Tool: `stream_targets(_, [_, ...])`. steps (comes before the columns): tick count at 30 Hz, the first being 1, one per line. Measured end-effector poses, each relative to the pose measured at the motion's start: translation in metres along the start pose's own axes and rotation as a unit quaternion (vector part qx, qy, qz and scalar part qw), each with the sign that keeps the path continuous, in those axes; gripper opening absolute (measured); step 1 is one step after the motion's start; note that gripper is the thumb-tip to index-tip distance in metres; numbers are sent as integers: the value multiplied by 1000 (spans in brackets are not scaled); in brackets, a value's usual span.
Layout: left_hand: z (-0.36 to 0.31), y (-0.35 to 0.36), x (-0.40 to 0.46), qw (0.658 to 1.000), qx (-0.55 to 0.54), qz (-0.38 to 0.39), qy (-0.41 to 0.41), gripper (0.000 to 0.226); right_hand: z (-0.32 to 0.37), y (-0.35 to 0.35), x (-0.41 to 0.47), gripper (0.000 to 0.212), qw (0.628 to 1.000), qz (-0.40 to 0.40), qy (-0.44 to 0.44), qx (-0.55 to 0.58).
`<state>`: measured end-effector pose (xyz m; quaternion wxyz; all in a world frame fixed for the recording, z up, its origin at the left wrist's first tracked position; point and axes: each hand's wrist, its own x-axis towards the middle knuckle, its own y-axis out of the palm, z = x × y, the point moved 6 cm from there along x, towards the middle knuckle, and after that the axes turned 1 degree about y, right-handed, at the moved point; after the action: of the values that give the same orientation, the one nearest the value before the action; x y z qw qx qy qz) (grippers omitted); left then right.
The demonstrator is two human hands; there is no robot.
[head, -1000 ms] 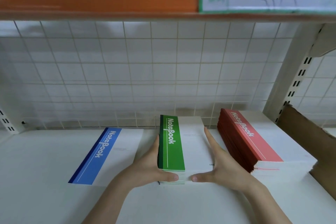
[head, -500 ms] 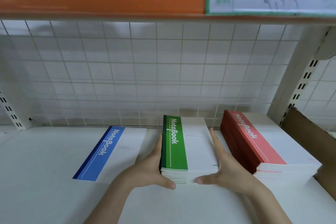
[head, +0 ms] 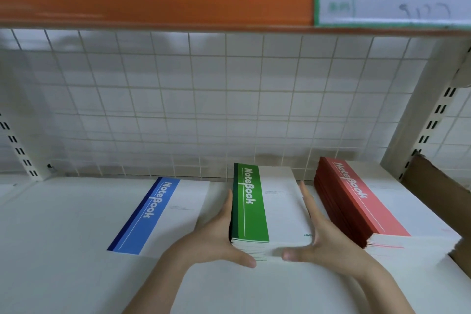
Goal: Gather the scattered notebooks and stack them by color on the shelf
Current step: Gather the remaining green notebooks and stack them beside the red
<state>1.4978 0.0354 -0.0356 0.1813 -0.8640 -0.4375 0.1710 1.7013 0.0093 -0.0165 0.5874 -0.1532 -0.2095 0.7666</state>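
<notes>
Bare white shelf (head: 51,250) fills the lower left and bottom of the frame, open to a reaching hand. Between the green stack (head: 265,214) and red stack (head: 362,206) only a narrow gap remains. The wire grid (head: 229,99) closes the back; a brown board (head: 448,191) blocks the right edge.

Green notebook stack (head: 265,211): several deep, flat on white shelf (head: 63,250), green spine band left, squared up, centre. Red notebook stack (head: 369,209): tallest, flat, just right of green, apart, angled slightly. Blue notebook (head: 158,214): thin, seemingly single, flat, left of green, angled, apart.
</notes>
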Motion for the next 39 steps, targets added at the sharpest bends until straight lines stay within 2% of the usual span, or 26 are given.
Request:
stream_targets(4, [-4, -7, 2, 997, -79, -20, 0, 139, 18, -6, -5, 85, 997, -54, -12, 48])
stream_targets(5, [-4, -8, 2, 996, -81, -23, 3, 139, 22, -7, -5, 79, 997, -73, -14, 33])
stream_targets(9, [-3, -4, 0, 998, -55, -13, 0, 134, 43, -14, -5, 71, 986, -144, -45, -75])
stream_targets(13, [-10, -14, 0, 993, -106, -53, 19, 126, 64, -11, 5, 61, 972, -156, -75, -160])
stream_targets(16, [-17, -32, -3, 985, -97, -145, 14, 103, 81, 5, 20, 55, 962, -138, -101, -214])
stream_targets(20, [-18, -54, -24, 969, -29, -243, 34, 54, 102, 40, 40, 45, 953, -95, -150, -245])
stream_targets(23, [-5, -68, -60, 958, 71, -275, 30, 36, 119, 77, 49, 41, 948, -51, -198, -242])
stream_targets(25, [5, -83, -88, 947, 96, -306, 23, 27, 132, 105, 54, 40, 946, -23, -220, -239])
stream_targets(29, [28, -119, -148, 931, 50, -363, -4, 19, 159, 166, 64, 35, 939, 31, -255, -229])
stream_targets(32, [47, -141, -195, 919, 127, -370, -39, 23, 178, 216, 70, 36, 935, 77, -263, -225])
stream_targets(35, [68, -167, -243, 894, 211, -385, -86, 27, 202, 266, 74, 37, 926, 120, -279, -223])
stream_targets(39, [91, -199, -302, 882, 231, -387, -135, 30, 231, 329, 80, 39, 917, 153, -292, -223])
